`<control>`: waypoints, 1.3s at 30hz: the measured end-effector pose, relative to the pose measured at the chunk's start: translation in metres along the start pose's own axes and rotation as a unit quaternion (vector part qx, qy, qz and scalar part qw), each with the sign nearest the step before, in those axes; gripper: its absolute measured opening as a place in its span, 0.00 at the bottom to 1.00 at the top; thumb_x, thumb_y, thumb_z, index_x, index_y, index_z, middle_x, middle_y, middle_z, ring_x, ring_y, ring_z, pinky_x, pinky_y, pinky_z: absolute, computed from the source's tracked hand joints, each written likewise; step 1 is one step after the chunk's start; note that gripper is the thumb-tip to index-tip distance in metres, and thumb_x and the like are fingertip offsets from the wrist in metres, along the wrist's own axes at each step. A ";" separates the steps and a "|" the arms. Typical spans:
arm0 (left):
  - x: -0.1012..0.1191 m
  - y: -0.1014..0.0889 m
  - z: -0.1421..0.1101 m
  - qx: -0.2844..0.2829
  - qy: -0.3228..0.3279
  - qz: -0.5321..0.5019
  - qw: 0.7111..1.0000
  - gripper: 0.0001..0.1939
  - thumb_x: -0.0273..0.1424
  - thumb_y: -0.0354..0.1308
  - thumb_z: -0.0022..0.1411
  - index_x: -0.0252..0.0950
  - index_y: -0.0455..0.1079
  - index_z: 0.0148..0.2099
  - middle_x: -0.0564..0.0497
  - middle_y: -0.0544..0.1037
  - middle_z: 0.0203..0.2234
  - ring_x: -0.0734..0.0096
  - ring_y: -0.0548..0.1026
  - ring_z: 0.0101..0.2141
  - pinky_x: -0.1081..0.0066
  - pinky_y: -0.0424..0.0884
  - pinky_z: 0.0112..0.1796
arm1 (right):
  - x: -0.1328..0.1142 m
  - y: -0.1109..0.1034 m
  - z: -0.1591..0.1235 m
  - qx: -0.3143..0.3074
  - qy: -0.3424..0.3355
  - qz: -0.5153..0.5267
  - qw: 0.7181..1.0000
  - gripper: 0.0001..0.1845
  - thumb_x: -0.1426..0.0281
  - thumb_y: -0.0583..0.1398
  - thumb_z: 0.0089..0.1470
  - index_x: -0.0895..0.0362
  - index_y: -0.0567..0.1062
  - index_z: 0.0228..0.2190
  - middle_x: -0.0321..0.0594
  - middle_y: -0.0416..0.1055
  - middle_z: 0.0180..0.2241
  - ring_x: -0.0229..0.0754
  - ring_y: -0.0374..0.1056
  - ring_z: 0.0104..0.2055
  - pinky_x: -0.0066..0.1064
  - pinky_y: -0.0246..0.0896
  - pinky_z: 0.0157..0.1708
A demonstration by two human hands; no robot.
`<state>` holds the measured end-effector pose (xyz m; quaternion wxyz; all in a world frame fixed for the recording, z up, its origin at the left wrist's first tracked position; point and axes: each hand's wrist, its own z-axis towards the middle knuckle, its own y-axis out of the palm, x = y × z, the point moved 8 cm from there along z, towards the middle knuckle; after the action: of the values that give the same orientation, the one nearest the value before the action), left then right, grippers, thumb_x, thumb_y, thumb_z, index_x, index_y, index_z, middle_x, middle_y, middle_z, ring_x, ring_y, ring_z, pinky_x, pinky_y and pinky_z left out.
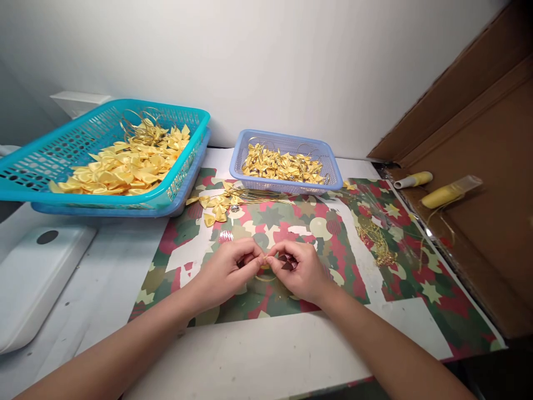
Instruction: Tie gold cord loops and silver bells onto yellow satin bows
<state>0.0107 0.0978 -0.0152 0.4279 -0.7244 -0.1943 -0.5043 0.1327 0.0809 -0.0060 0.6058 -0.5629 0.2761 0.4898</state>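
Observation:
Above the middle of the patterned mat, my left hand (235,270) and my right hand (300,270) meet fingertip to fingertip. Both are closed in a pinch on a thin gold cord (265,278), which hangs in a small loop just below the fingers. A bit of yellow ribbon (265,266) shows between the fingertips, mostly hidden by them. Beyond my left hand lies a small group of yellow ribbon bows (219,205), with a bundle of straight gold cords (266,195) running to the right from them.
A turquoise basket (200,116) of yellow bows rests on a blue one at left. A lavender basket (333,166) with corded bows stands at the back. Loose gold cords (381,250) lie right, near two yellow-filled tubes (447,193) by the cardboard (478,139). A white box (41,278) sits left.

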 end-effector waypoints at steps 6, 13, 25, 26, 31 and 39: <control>0.003 -0.002 0.001 0.016 0.010 0.001 1.000 0.13 0.34 0.48 0.64 0.36 0.66 0.29 0.55 0.69 0.24 0.74 0.64 0.24 0.75 0.58 0.25 | 0.006 0.002 -0.001 -0.017 0.018 0.010 1.000 0.05 0.76 0.60 0.46 0.56 0.71 0.28 0.27 0.57 0.18 0.31 0.51 0.19 0.24 0.50 0.20; 0.003 -0.002 0.001 0.022 0.016 0.006 1.000 0.12 0.33 0.48 0.64 0.36 0.66 0.29 0.55 0.69 0.24 0.74 0.65 0.25 0.74 0.59 0.26 | 0.006 0.005 -0.001 -0.035 0.020 0.014 0.999 0.03 0.75 0.58 0.48 0.55 0.68 0.26 0.29 0.59 0.19 0.32 0.52 0.20 0.24 0.50 0.21; 0.011 0.000 0.002 0.000 0.049 0.057 0.997 0.13 0.31 0.48 0.62 0.36 0.66 0.26 0.54 0.69 0.24 0.72 0.66 0.27 0.74 0.60 0.28 | 0.000 0.006 -0.003 -0.044 -0.014 -0.022 0.999 0.03 0.73 0.57 0.49 0.55 0.66 0.25 0.30 0.60 0.19 0.32 0.52 0.20 0.25 0.49 0.21; 0.012 0.000 0.002 -0.003 0.056 0.062 0.997 0.13 0.31 0.49 0.62 0.36 0.66 0.26 0.54 0.68 0.23 0.73 0.66 0.27 0.74 0.60 0.28 | -0.001 0.006 -0.003 -0.044 -0.018 -0.027 0.999 0.03 0.73 0.57 0.49 0.55 0.66 0.25 0.30 0.61 0.19 0.32 0.52 0.20 0.25 0.49 0.21; 0.016 -0.001 0.002 -0.020 0.087 0.054 0.995 0.12 0.30 0.50 0.62 0.36 0.66 0.26 0.56 0.65 0.21 0.74 0.64 0.25 0.74 0.59 0.27 | -0.004 0.006 -0.003 -0.048 -0.027 -0.036 0.998 0.05 0.70 0.55 0.54 0.55 0.66 0.26 0.31 0.62 0.20 0.32 0.54 0.20 0.25 0.50 0.21; 0.010 -0.002 0.000 -0.024 0.049 -0.024 0.998 0.14 0.35 0.48 0.64 0.36 0.66 0.28 0.55 0.65 0.23 0.75 0.63 0.24 0.74 0.58 0.25 | -0.005 -0.003 -0.002 0.007 -0.031 -0.009 0.999 0.03 0.71 0.58 0.52 0.55 0.67 0.31 0.28 0.58 0.20 0.31 0.52 0.20 0.24 0.50 0.20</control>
<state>0.0134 0.0977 -0.0055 0.4077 -0.7040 -0.1781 -0.5536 0.1341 0.0782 -0.0009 0.6226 -0.5454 0.2557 0.4994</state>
